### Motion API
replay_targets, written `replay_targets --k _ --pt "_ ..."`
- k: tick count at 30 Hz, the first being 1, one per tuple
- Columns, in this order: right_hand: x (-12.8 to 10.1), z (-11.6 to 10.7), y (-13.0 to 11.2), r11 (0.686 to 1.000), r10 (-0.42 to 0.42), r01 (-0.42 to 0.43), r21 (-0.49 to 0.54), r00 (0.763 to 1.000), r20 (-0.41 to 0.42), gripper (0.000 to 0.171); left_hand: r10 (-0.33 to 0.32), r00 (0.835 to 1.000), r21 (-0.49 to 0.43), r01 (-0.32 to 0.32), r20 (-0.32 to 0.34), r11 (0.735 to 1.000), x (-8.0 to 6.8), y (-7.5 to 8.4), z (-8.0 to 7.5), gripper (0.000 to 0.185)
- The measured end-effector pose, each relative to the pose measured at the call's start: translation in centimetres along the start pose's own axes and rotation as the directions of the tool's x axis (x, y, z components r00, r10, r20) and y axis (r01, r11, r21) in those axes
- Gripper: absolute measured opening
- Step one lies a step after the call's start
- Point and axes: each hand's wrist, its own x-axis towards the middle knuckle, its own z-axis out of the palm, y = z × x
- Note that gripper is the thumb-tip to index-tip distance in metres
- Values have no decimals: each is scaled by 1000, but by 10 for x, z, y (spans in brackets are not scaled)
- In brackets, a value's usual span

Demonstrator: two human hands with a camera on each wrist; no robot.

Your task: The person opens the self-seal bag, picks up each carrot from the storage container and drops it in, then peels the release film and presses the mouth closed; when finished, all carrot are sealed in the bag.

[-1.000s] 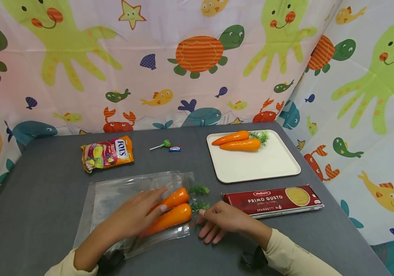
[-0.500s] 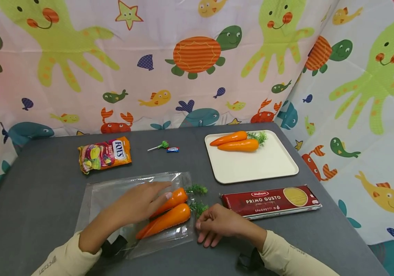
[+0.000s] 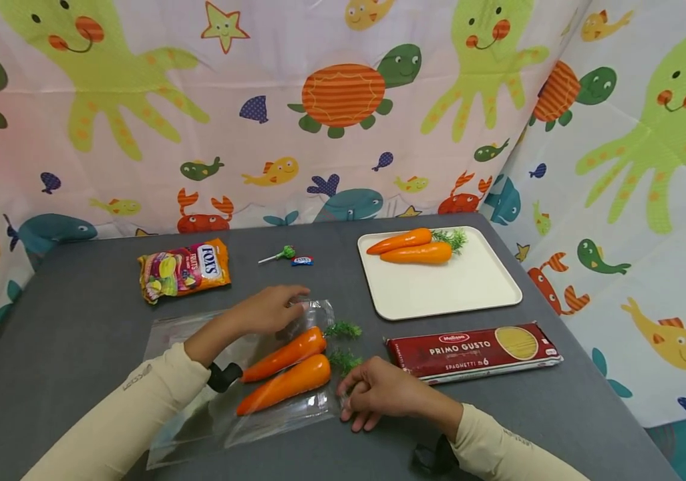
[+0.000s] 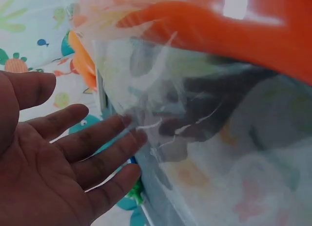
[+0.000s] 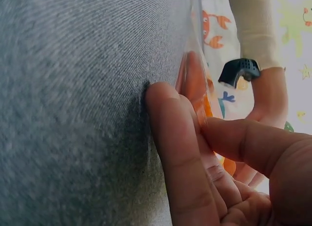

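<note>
Two orange carrots (image 3: 288,389) lie side by side within the outline of a clear plastic bag (image 3: 279,427). Their green tops (image 3: 345,361) stick out past the bag's right edge. With thumb and index finger my right hand (image 3: 381,389) pinches the edge of the bag near its right front corner, just below the greens. My left hand (image 3: 270,308) reaches over the bag to its far right corner. In the left wrist view its fingers are spread and nearly straight, with fingertips (image 4: 139,137) right at the plastic film.
A cream tray (image 3: 451,294) with two more carrots (image 3: 417,253) stands at the back right. A red spaghetti packet (image 3: 475,352) lies right of my right hand. Toward the back are a candy bag (image 3: 185,269), a lollipop (image 3: 286,252) and a small blue-wrapped sweet (image 3: 302,261).
My left hand has moved off the carrots, away from me toward the bag's far edge. The right hand's thumb and fingers have closed on the bag's edge. The carrots stay nearly in place.
</note>
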Motion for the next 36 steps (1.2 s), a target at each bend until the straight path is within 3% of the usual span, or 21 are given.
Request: replay_targets --k 5,12,18,21,27,30,36 --pt "-1 1 0 1000 -3 3 -16 1000 -7 21 -7 1000 -43 8 7 999 11 1 -1 42" --pt "0 3 -3 993 -48 44 -110 998 -35 24 -29 1000 -92 28 -3 995 6 -1 -3 23" --pt "-2 -2 -10 988 -54 46 -150 997 -52 23 32 999 -128 -33 -9 991 3 -5 -3 25" --pt "-2 -7 -13 984 -52 41 -175 997 -61 22 30 999 -180 -33 -24 983 0 -8 -3 25" --pt "-3 -18 -18 957 -99 67 -283 990 -101 19 -24 999 -379 4 -48 925 -9 -5 -7 30" --pt "-4 -22 -20 943 -139 88 -321 981 -138 16 -51 996 -431 14 -73 902 -16 -1 -13 32" --pt "-1 -26 -18 964 -178 134 -230 967 -182 9 -88 987 -515 9 -131 857 -32 4 -25 33"
